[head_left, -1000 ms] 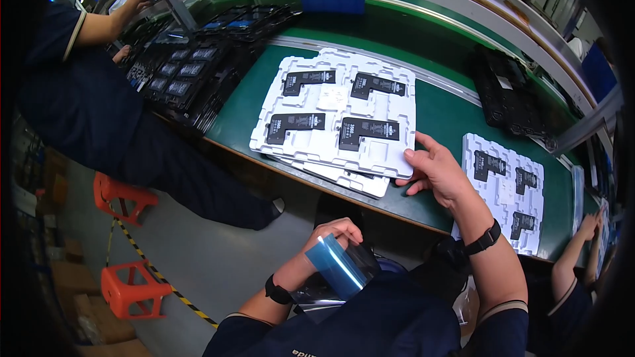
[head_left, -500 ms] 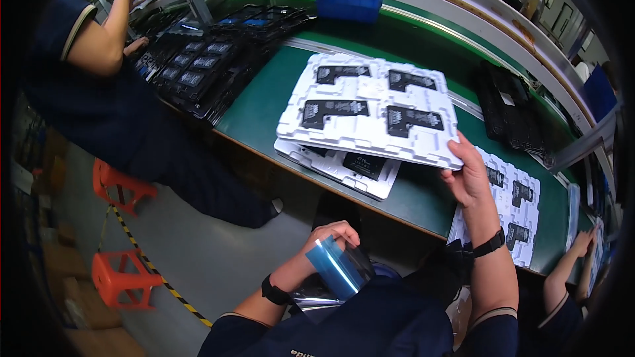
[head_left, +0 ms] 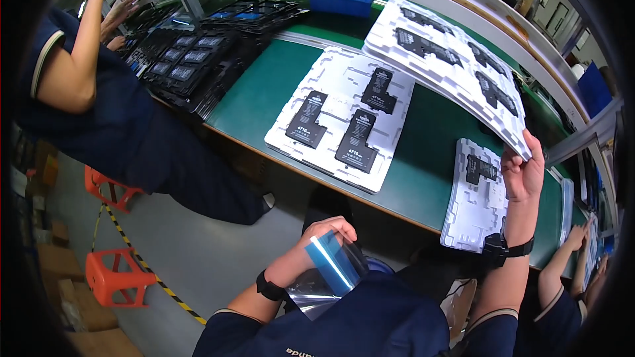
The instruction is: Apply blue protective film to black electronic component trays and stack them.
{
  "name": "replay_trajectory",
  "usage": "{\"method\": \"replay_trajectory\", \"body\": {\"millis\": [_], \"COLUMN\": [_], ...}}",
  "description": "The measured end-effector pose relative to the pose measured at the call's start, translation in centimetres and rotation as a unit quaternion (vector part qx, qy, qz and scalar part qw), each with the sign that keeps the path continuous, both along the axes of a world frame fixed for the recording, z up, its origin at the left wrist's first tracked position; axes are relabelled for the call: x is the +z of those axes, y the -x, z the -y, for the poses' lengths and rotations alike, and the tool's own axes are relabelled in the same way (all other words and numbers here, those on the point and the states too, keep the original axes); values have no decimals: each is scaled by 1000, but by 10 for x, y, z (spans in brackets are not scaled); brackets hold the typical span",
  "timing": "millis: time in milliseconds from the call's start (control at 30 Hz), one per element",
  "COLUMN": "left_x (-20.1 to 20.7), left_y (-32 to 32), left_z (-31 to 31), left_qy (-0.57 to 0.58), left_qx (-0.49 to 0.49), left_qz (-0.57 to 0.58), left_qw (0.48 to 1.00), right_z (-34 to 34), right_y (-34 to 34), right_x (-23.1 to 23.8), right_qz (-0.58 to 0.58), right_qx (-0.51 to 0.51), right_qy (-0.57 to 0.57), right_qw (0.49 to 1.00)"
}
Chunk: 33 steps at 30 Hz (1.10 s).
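My right hand (head_left: 524, 175) grips the near right corner of a white plastic tray (head_left: 460, 76), raised and tilted above the bench. Several black L-shaped battery packs (head_left: 428, 46) lie in its recesses. Below and to the left, a second white tray (head_left: 340, 102) rests flat on the bench, three similar battery packs (head_left: 357, 142) showing in it. Close to my body, my left hand (head_left: 329, 230) is closed on a piece of clear film with a blue strip (head_left: 331, 271). Under the raised tray's right end sits another white tray (head_left: 471, 218); one battery pack (head_left: 481, 170) is visible in it, part hidden by my right arm.
Black trays (head_left: 192, 59) are stacked at the green bench's (head_left: 245, 99) left, beside a standing co-worker (head_left: 73, 86). A blue bin (head_left: 340, 0) stands at the back under a shelf. Orange stools (head_left: 119, 277) are on the floor at left. Another person's hands (head_left: 579, 235) work at far right.
My right hand has carried the raised tray to the right and up, uncovering the flat tray beneath. The left hand still holds the film at nearly the same place.
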<state>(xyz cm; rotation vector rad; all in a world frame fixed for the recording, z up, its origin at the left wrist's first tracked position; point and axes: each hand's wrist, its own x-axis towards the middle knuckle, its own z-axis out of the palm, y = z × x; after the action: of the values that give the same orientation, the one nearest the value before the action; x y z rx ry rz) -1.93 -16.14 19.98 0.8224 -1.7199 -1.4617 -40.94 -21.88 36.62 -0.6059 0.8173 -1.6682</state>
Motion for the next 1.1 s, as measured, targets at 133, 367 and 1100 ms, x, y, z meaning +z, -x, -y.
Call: {"method": "replay_trajectory", "body": {"millis": [133, 367, 1100], "left_x": [-1, 3, 18], "left_y": [2, 6, 9], "left_z": [1, -1, -4], "left_qy": [0, 6, 7], "left_qx": [-11, -13, -23], "left_qz": [21, 25, 72], "left_qw": [1000, 1000, 997], "right_z": [-9, -16, 30], "right_y": [7, 11, -60], "right_x": [3, 0, -11], "right_qz": [6, 12, -67], "right_qx": [-23, -33, 38], "right_qy": [21, 28, -19], "right_qw": [1000, 999, 997]}}
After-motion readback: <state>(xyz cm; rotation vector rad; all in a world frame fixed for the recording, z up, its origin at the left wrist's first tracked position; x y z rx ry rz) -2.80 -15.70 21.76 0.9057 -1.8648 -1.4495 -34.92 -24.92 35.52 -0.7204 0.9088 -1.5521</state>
